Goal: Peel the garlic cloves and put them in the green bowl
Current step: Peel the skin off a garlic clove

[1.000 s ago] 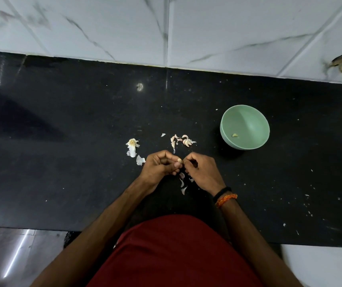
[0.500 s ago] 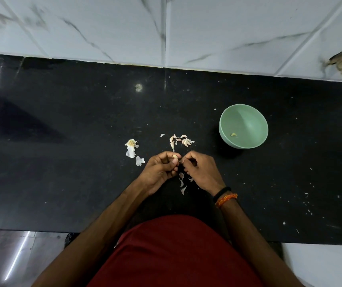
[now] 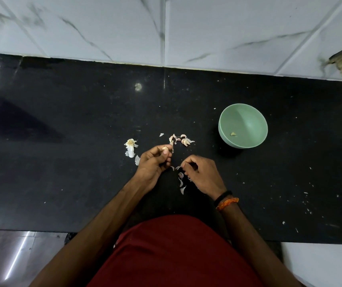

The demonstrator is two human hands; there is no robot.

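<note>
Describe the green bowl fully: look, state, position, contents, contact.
The green bowl is a round, pale green bowl with a smooth matte look, possibly plastic. It stands upright on the black counter, to the right of the loose garlic cloves and apart from them. One small pale piece, seemingly a peeled clove, lies inside near the front wall. Neither hand touches it.

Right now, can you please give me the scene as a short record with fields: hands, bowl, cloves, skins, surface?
left hand: grips one clove at the fingertips
right hand: pinches a bit of skin, apart from the left hand
bowl: green, upright, to the right, holds one small piece
cloves: small pile beyond the hands, unpeeled
skins: loose bits between the hands; more at the left
surface: black counter
</note>
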